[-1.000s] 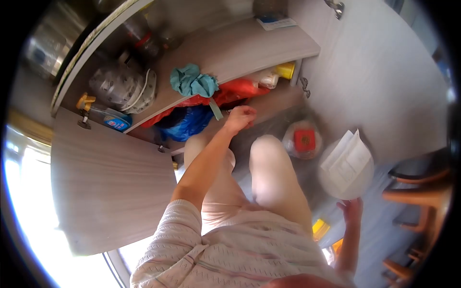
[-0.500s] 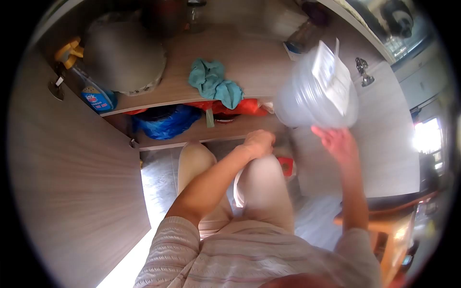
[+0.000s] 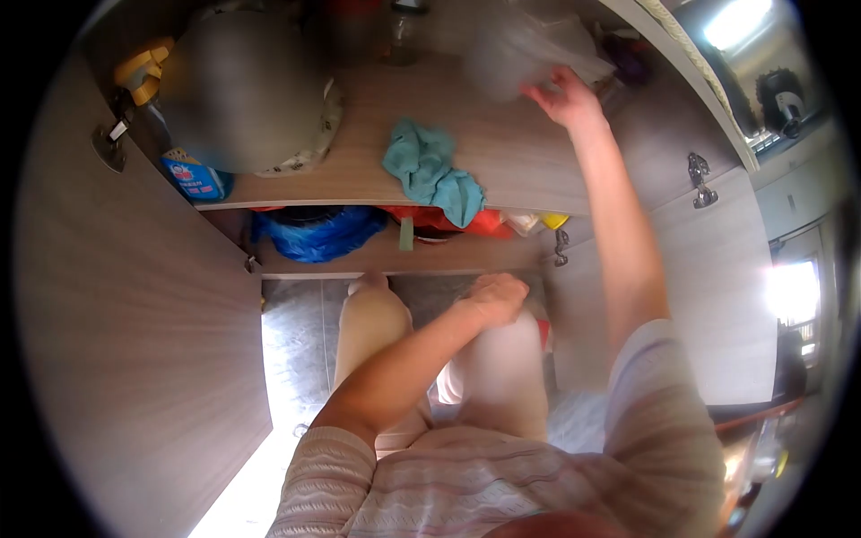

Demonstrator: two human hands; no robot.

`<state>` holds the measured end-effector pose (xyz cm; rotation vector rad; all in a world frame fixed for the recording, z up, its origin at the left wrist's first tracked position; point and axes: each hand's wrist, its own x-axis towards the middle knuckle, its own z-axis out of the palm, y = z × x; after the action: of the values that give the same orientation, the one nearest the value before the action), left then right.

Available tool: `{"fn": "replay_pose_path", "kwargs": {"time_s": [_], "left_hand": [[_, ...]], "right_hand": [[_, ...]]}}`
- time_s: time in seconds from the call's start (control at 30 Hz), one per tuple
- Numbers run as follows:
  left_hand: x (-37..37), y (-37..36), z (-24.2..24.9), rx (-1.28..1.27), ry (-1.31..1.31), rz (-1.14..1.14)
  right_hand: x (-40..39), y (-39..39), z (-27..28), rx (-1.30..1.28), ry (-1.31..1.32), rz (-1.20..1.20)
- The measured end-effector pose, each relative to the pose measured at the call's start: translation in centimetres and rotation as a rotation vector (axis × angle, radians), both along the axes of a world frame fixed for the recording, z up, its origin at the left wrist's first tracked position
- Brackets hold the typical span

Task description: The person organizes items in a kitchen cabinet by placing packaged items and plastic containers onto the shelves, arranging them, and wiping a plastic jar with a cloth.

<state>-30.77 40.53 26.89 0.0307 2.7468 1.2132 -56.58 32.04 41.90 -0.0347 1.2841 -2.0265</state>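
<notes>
**Tub going onto the cupboard shelf**

Right hand (image 3: 560, 94) reaches deep onto the upper shelf (image 3: 511, 152), fingers spread against a clear plastic tub (image 3: 507, 54) that sits blurred at the back; whether they grip it or only push it I cannot tell. Left hand (image 3: 496, 298) rests loosely curled on the knee, holding nothing. The step looks like setting the tub in place; next would call for a steady release among crowded jars. A teal cloth (image 3: 430, 170) lies mid-shelf, a spray bottle (image 3: 184, 170) far left. Below, blue and red bags (image 3: 314, 231) fill the lower shelf, cupboard doors (image 3: 134, 359) open over tiled floor.
</notes>
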Motion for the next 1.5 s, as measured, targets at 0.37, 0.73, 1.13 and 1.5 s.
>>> {"fn": "replay_pose_path", "kwargs": {"time_s": [0.37,0.73,1.13,1.5], "left_hand": [[-0.8,-1.2,0.0,0.033,0.009,0.024],[-1.5,-1.8,-0.3,0.029,0.015,0.013],[-1.5,-1.3,-0.4,0.022,0.018,0.010],[-1.4,-1.4,-0.5,0.024,0.028,0.012]], "right_hand": [[-1.9,-6.3,0.4,-0.005,0.082,-0.170],[-2.5,-7.4,0.6,-0.010,0.086,-0.196],[-2.7,-7.2,0.5,0.221,0.267,-0.181],[-4.0,-7.5,-0.8,0.216,0.376,-0.160]]}}
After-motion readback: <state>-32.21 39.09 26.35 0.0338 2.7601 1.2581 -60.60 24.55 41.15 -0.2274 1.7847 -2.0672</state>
